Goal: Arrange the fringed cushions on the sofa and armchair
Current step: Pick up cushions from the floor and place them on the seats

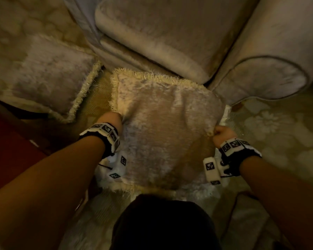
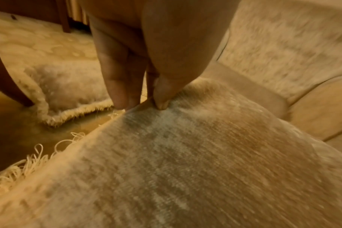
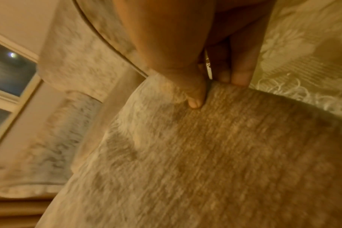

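Observation:
A pale velvet cushion with cream fringe (image 1: 166,127) hangs in front of the armchair (image 1: 170,37), held up by both hands. My left hand (image 1: 114,117) pinches its left edge, thumb on top of the fabric and fingers behind (image 2: 139,100). My right hand (image 1: 220,132) grips the right edge in a fist; the thumb presses into the velvet (image 3: 209,92). A second fringed cushion (image 1: 49,76) lies on the carpet to the left, also seen in the left wrist view (image 2: 68,86).
The armchair's seat cushion (image 1: 152,27) is bare, with its rolled right arm (image 1: 271,76) beside the held cushion. A dark wooden furniture piece (image 1: 9,141) stands at the left. Patterned carpet (image 1: 282,127) covers the floor. My dark clothing (image 1: 163,224) fills the bottom.

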### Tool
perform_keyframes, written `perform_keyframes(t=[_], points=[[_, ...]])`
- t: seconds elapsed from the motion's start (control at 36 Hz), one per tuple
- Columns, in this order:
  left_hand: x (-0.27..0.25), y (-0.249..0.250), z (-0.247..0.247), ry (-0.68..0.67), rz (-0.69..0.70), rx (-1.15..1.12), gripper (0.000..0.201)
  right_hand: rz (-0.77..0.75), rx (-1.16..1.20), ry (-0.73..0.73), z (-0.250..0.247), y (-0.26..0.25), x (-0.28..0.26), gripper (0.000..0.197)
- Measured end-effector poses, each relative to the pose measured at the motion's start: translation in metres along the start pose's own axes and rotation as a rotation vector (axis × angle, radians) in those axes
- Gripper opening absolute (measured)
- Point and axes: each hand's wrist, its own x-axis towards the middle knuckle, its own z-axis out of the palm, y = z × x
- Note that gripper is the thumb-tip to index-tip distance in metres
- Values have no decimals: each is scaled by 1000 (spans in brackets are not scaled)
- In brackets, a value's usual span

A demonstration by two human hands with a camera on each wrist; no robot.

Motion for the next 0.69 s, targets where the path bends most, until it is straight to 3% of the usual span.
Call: perform_keyframes(t=[0.33,0.44,0.56,0.69], points=[[-154,16,-137,78,53,-49,14,-62,59,76,-149,-20,-113,10],[-190,25,-181,69,71,-27,20,-79,88,96,-197,-31,-149,6],[-217,36,-216,90,95,-3,17,-94,117,129,-236,-36,-178,26],[-238,48,-242,133,130,-34,18,-78,131,161,-273,-34,-206,27]])
